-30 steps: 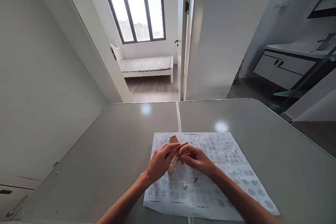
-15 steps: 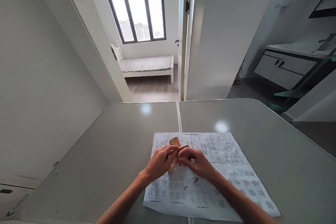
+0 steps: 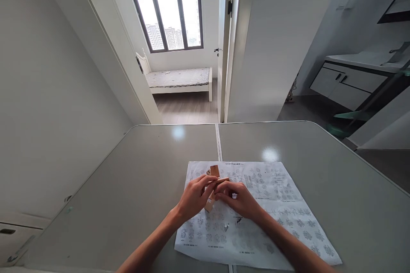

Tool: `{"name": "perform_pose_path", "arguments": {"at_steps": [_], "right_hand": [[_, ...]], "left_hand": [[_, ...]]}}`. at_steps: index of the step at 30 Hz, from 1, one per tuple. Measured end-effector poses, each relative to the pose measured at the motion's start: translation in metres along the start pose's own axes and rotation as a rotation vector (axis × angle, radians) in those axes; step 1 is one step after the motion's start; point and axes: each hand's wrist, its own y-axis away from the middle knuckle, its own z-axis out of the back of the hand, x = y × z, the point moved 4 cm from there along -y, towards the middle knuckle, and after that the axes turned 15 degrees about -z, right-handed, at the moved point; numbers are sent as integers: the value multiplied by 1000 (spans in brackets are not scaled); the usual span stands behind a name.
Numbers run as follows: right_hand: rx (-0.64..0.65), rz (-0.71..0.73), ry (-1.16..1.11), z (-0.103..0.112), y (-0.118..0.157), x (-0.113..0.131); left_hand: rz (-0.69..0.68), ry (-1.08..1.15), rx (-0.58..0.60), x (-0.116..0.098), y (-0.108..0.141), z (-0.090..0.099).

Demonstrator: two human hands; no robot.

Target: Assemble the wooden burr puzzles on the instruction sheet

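Notched wooden puzzle pieces, joined crosswise, are held between my hands over a printed sheet (image 3: pixel 256 230). One block's upper end (image 3: pixel 215 171) sticks out beyond my fingers, and a paler lower end (image 3: pixel 209 206) shows beneath them. A thin wooden bar (image 3: pixel 223 180) points to the right at the top. My left hand (image 3: pixel 194 194) grips the pieces from the left, thumb and fingers closed. From the right, my right hand (image 3: pixel 238 196) pinches them with bent fingers. The joint in the middle is hidden by my fingers.
The sheet, covered in small line diagrams, lies on a grey table (image 3: pixel 153 170) across a central seam (image 3: pixel 218 143). Beyond the table's far edge are a doorway with an open door (image 3: pixel 222 51), a bed (image 3: pixel 179 79) and a window. A sink cabinet (image 3: pixel 349 81) stands at right.
The upper block end has shifted slightly and shows more of its face. My right hand's fingers have moved a little left, closer to my left hand, which stays nearly still.
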Motion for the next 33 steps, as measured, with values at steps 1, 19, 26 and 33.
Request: {"name": "perform_pose_path", "arguments": {"at_steps": [1, 19, 26, 33], "right_hand": [[8, 1, -2, 0, 0, 0], [-12, -20, 7, 3, 2, 4], [-12, -14, 26, 3, 2, 4], [4, 14, 13, 3, 2, 6]], "left_hand": [[-1, -2, -4, 0, 0, 0], [-7, 26, 27, 3, 1, -1], [-14, 22, 19, 1, 0, 0], [-37, -91, -3, 2, 3, -2]]}}
